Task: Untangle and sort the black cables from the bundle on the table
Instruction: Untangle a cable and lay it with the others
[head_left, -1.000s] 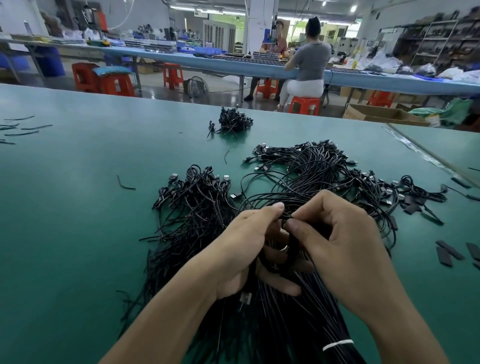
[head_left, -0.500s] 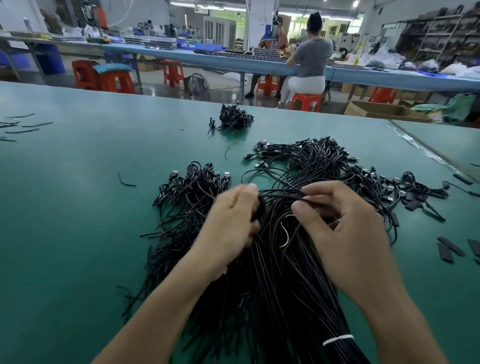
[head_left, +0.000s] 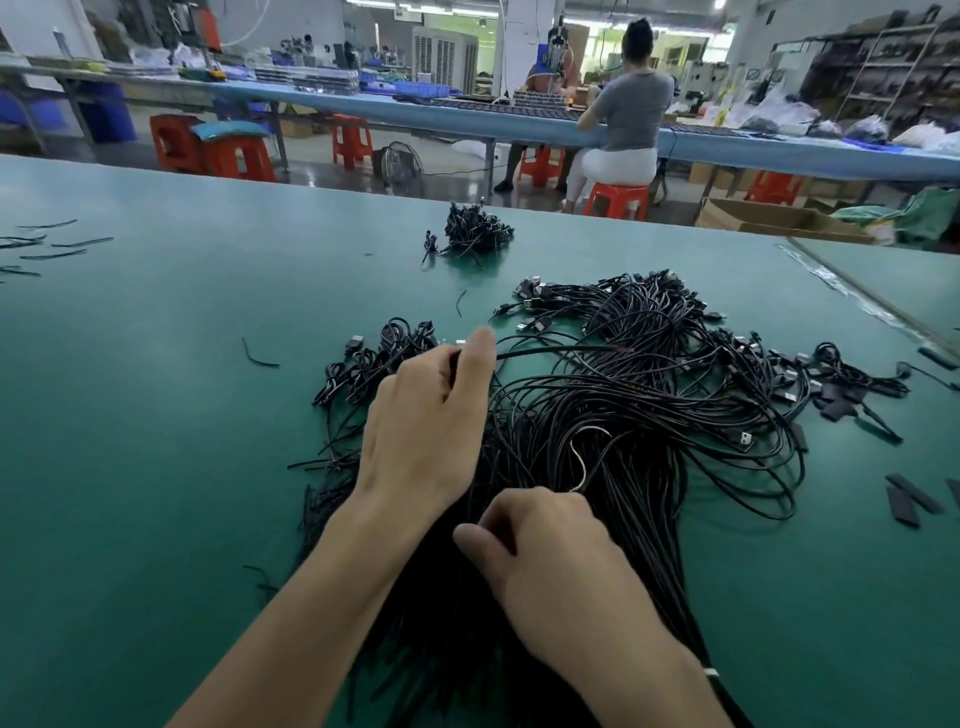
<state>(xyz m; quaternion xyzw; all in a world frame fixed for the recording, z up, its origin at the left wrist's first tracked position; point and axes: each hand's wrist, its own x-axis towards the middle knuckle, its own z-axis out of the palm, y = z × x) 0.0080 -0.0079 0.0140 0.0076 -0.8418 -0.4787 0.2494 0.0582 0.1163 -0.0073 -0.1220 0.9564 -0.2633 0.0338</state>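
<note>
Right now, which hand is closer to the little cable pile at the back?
Left. The left hand is on the bundle, short of the little pile; the right hand is farther away.

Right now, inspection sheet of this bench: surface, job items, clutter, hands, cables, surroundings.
Surface: green table, matte, no spills seen.
Job's things: main bundle of black cables mid-table; smaller pile left of it; small clump farther back.
Clutter: cable offcut; flat black strips at right; loose strands far left.
Hands: left hand pinches a single cable; right hand grips the main bundle nearer the camera.
Cables: tangled loops, plugs scattered; one pale wire among them.
Surroundings: seated person, red stools, cardboard box.
</note>
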